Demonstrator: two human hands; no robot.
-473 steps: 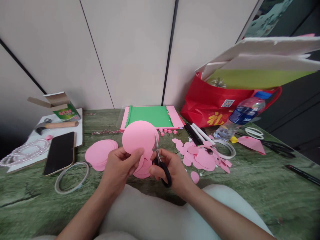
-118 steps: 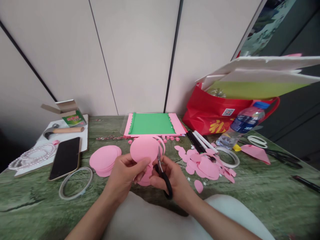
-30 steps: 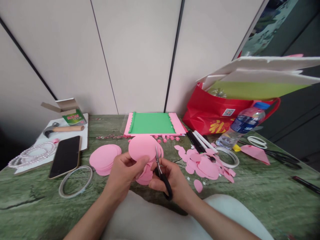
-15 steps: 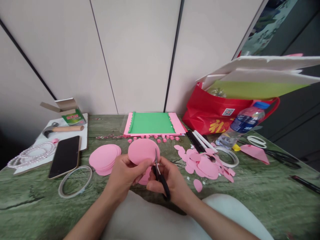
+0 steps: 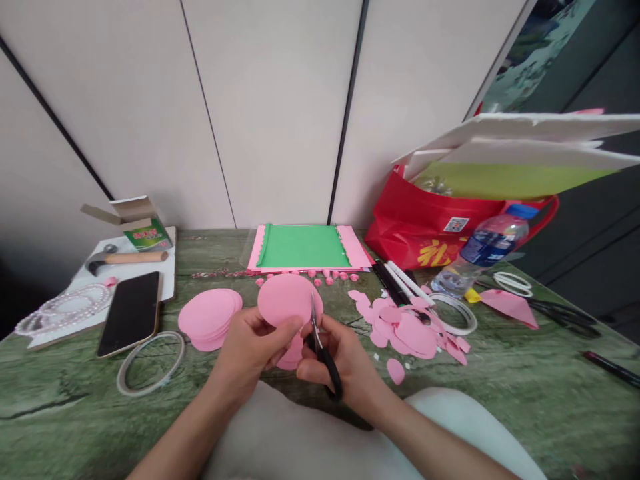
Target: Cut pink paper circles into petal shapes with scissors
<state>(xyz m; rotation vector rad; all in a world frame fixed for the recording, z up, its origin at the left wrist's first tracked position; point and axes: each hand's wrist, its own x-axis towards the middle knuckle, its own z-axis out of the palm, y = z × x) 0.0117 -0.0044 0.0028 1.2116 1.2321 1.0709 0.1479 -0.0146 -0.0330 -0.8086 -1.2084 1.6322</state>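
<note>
My left hand (image 5: 250, 350) pinches a pink paper disc (image 5: 285, 299) by its lower edge and holds it upright over the green table (image 5: 500, 393). My right hand (image 5: 345, 360) grips black-handled scissors (image 5: 323, 350), whose blades point up into the disc's right edge. More pink pieces hang below the disc between my hands. A stack of pink discs (image 5: 207, 317) lies just left of my left hand. A heap of pink offcuts (image 5: 405, 330) lies to the right.
A phone (image 5: 131, 311), a tape ring (image 5: 150, 363), beads (image 5: 60, 303), a hammer (image 5: 125, 258) and a small box (image 5: 140, 223) sit on the left. Green and pink sheets (image 5: 303, 247) lie at the back. A red bag (image 5: 430, 217), a bottle (image 5: 487, 250), pens (image 5: 400, 280) and other scissors (image 5: 565, 313) stand right.
The disc has turned a little in my left hand while the scissor blades worked along its right edge. Since much earlier the disc has become smaller.
</note>
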